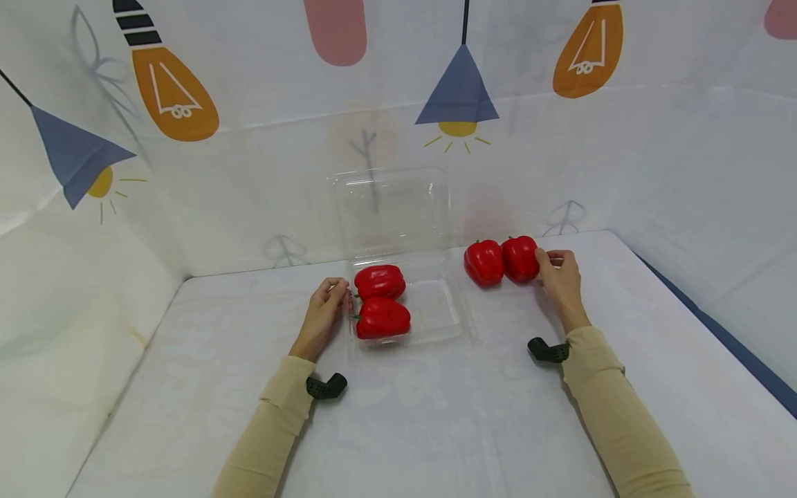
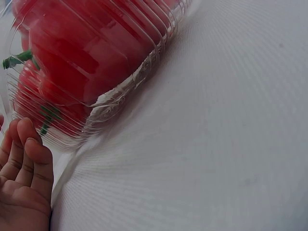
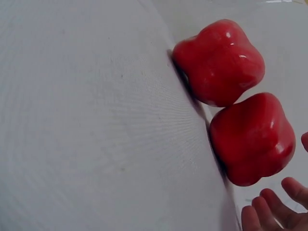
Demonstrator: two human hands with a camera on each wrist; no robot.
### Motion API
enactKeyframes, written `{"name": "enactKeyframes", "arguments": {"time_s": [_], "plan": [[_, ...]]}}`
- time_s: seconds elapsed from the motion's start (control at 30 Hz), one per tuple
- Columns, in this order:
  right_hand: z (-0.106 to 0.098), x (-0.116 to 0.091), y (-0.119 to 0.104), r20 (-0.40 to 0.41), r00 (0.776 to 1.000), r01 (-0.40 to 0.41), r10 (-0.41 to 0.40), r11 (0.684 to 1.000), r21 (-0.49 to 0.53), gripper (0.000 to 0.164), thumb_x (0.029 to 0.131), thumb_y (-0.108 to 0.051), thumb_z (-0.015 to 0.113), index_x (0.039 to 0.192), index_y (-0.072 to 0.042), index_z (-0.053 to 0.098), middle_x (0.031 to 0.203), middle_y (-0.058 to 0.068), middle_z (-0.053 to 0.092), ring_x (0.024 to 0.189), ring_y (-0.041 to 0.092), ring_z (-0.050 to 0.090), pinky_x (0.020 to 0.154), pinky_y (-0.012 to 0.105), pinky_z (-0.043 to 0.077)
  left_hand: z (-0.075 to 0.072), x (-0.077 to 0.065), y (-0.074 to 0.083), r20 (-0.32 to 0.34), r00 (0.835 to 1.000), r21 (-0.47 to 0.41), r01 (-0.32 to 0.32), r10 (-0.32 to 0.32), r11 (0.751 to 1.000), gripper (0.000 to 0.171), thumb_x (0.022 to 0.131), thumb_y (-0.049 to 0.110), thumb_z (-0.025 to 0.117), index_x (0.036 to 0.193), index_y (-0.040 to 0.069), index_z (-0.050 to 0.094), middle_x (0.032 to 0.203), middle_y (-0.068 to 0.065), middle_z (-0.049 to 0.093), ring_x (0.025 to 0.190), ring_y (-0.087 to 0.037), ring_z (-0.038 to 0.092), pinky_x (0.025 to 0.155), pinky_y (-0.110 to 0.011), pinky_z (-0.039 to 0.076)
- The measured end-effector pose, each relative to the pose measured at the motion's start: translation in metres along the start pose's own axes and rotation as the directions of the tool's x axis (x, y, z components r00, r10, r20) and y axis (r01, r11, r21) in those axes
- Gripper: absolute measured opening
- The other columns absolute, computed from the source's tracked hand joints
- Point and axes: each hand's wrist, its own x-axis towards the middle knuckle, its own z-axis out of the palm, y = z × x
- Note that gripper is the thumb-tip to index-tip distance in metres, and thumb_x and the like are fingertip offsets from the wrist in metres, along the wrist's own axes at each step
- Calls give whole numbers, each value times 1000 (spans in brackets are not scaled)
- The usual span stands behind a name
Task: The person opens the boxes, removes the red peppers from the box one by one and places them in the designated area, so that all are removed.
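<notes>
- Head view: two red peppers lie one behind the other in the left part of a clear container (image 1: 434, 301), its lid (image 1: 394, 211) raised behind. Two more, left loose pepper (image 1: 483, 263) and right loose pepper (image 1: 520, 259), sit side by side on the table (image 1: 436, 415), right of the container.
- Same view: hands well apart. Left hand (image 1: 322, 311) at the container's left wall; right hand (image 1: 560, 280) at the right loose pepper's right side.
- Left wrist view: fingertips bent close to the ribbed wall; cannot tell whether they pinch the rim. Judged thin, light plastic: springy, easily dented or shoved. Hold at the rim.
- Right wrist view: fingers spread, a gap showing before the near pepper; nothing gripped. Peppers glossy, lobed: probably light, firm, somewhat slippery, bruisable. Best hold: thumb and fingers across the widest lobes, lightly, off the stem.
</notes>
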Motion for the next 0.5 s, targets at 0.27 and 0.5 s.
{"name": "enactKeyframes", "arguments": {"time_s": [0.27,0.5], "plan": [[2,-2,-12,-139,989,62,-55,997,51,49,95,-46,44,125,-8,45,121,10,52,94,12,45,75,21,38,0,-1,-1,-28,999,27,-23,24,999,35,99,29,48,117,-1,47,71,6,54,70,-7,52,70,-19,43],[2,-6,-19,-129,988,92,-83,994,60,46,95,-45,44,126,-11,45,120,8,51,97,10,43,75,20,40,2,-1,-2,-30,999,27,-41,42,999,32,99,29,48,114,0,48,70,6,54,69,-6,52,69,-19,43]]}}
